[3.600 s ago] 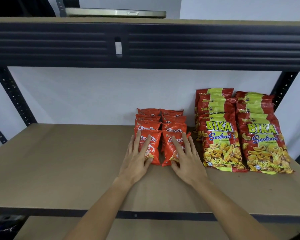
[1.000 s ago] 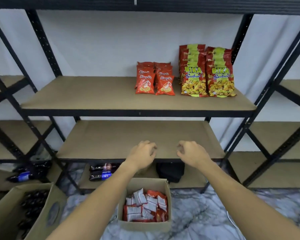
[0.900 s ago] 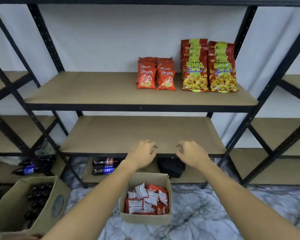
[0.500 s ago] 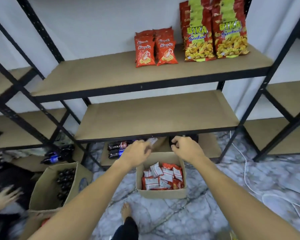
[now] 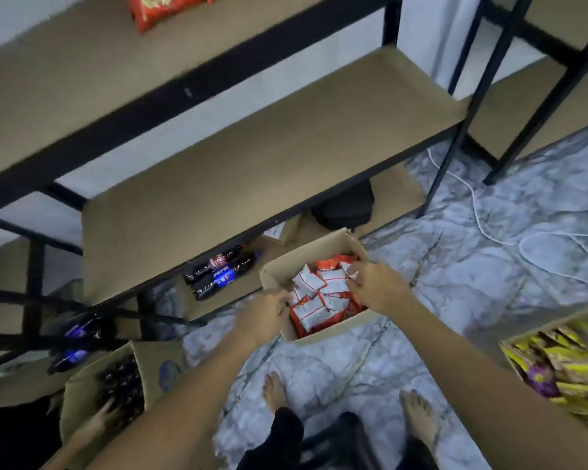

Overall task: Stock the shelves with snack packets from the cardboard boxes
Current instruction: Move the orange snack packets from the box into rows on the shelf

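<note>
Dozens of small red-and-white snack packets [image 5: 323,295] are lying jumbled in the open cardboard box [image 5: 333,329] on the marble floor [image 5: 489,283], and that box is where everything is now happening. The person's right hand [image 5: 375,288] is reaching in over the box's right rim, its fingers curling onto a packet near the top of the pile, though the picture is too blurred for me to tell whether it is truly gripping one. The left hand [image 5: 263,315] is arriving at the box's left wall, fingers bent; I cannot tell whether they are closing on the cardboard, on a packet, or on nothing.

A moment ago both hands were hanging above the box, in front of the lower shelf, empty. Now the person is bending low and the hands are down at the packets, so I judge a fresh load is being gathered while the earlier rows are sitting up on the upper shelf [image 5: 82,72], where the bottom of one red packet [image 5: 163,10] is showing.

Just behind the box, the bare middle shelf [image 5: 252,157] is running across, and beneath it cola bottles [image 5: 219,269] are lying on their sides. Left of the box, another carton of dark bottles [image 5: 116,385] is standing, with someone else's hand [image 5: 99,418] reaching into it. Right of the box, a carton of yellow packets [image 5: 567,364] is waiting. A white cable [image 5: 472,198] is trailing behind.
</note>
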